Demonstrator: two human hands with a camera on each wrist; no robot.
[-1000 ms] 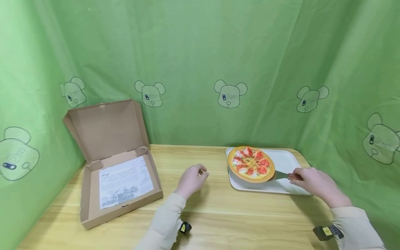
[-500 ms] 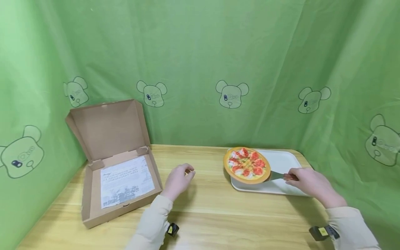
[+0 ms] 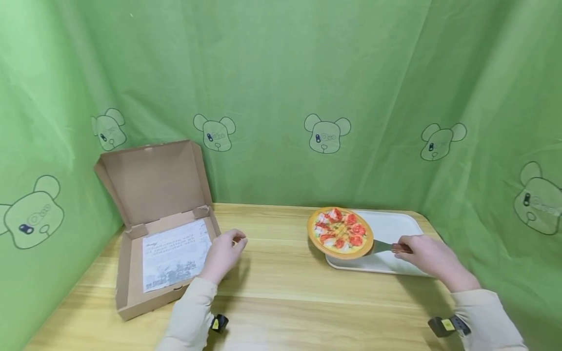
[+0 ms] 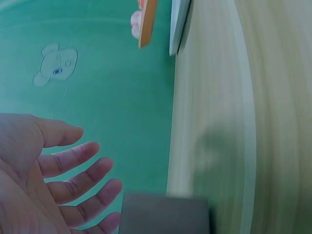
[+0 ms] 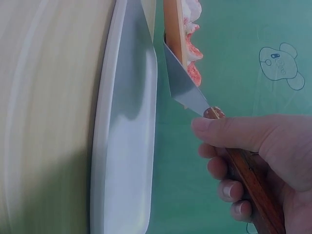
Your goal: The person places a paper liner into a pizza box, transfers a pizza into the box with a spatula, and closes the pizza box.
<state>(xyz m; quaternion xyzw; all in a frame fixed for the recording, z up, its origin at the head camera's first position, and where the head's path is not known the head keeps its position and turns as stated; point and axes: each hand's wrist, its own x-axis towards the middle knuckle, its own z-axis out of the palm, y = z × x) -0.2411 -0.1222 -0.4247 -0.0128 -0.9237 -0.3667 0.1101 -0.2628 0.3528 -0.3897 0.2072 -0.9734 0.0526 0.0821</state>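
Note:
My right hand (image 3: 428,256) grips the wooden handle of a pizza server (image 5: 185,87), thumb along the handle's top and fingers curled beneath. On its metal blade lies a round pizza (image 3: 340,233) with red and white toppings. In the right wrist view the pizza is raised above a white tray (image 5: 129,170), with a gap between them. It overlaps the tray's left part in the head view. My left hand (image 3: 224,253) hovers beside an open cardboard pizza box (image 3: 127,273), its fingers loosely bent and holding nothing. Printed paper (image 3: 175,256) lines the box's bottom.
The box lid (image 3: 151,180) stands up at the back left. A wooden table (image 3: 281,287) lies beneath everything, its back edge against a green curtain (image 3: 263,97) with bear prints. More curtain hangs at both sides.
The pizza, on the server in my right hand, has shifted left, partly off the tray's left side. My left hand has moved left to the pizza box's right edge.

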